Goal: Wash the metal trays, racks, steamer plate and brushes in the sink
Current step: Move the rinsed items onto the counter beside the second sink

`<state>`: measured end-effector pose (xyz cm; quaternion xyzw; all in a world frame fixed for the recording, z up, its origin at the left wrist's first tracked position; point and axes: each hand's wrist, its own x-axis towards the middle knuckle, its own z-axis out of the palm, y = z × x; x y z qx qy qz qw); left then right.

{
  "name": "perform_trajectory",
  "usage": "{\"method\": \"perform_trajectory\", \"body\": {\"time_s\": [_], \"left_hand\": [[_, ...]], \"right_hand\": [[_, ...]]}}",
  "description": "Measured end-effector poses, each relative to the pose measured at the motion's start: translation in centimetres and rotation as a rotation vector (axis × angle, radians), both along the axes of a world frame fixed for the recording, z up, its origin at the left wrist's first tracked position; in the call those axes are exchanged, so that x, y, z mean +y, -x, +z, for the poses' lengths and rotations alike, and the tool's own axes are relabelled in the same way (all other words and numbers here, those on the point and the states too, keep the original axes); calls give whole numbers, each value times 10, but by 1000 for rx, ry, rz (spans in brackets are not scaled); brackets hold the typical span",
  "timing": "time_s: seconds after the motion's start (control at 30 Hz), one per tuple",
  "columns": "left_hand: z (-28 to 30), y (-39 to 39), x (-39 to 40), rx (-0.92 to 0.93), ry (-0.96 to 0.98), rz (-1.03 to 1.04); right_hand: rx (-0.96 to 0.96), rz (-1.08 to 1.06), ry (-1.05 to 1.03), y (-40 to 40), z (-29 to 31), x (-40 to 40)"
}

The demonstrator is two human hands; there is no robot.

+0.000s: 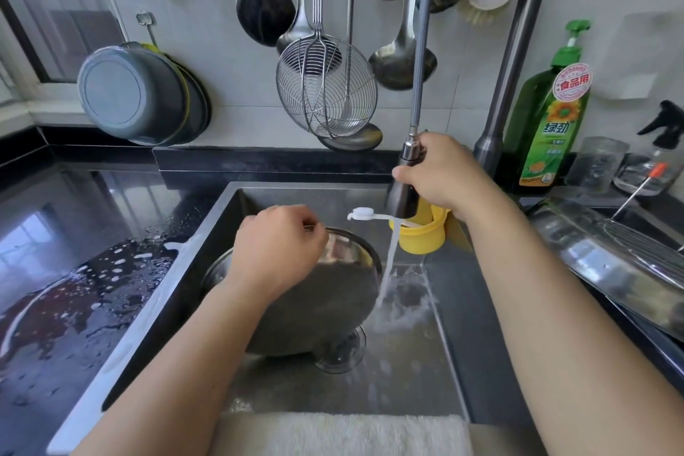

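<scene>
A round metal tray [333, 300] stands tilted on its edge inside the steel sink [477, 326]. My left hand [277, 248] grips its top rim. My right hand [440, 174] holds the pull-out faucet sprayer [403, 185] on its hose above the sink's back right. Water streams from the sprayer onto the sink floor just right of the tray. A white brush [364, 213] sticks out of a yellow cup [423, 235] at the back of the sink.
Washed metal trays and a wire rack [629, 255] lie on the right counter. Dish soap bottle [551, 111], a glass jar and a spray bottle stand behind. Ladles and a wire skimmer [325, 85] hang on the wall. The left counter [74, 289] is wet. A towel lies along the front edge.
</scene>
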<state>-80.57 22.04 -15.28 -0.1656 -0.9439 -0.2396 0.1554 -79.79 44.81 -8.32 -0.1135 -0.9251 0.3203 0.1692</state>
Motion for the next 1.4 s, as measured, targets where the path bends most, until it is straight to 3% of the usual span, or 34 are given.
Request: {"method": "perform_trajectory", "body": {"time_s": [0.1,0.17,0.33,0.57,0.7,0.8,0.9,1.1,1.4], "left_hand": [[-7,6,-3,164,200,-60],[-8,7,-3,250,204,-46],[-2,2,6,100,0,15],[-15,18,-7,222,-283,-86],[-14,15,1,0,-355,150],[-9,13,-7,-89,-620,252],[-14,16,-15,-33,-828,230],[-23,19,-23,233,-647,-149],[-28,21,-10,431,-461,-437]], "right_hand": [[-34,-13,-42,-3,5,8],[-52,-26,-77,-4,7,9],[-65,-28,-70,-7,9,9],[-131,-7,-112,-14,16,10],[-163,27,33,-17,21,6],[-187,75,120,-19,23,3],[-174,123,217,-18,22,-3],[-221,159,267,-26,27,-2],[-167,378,636,-17,19,-33]]}}
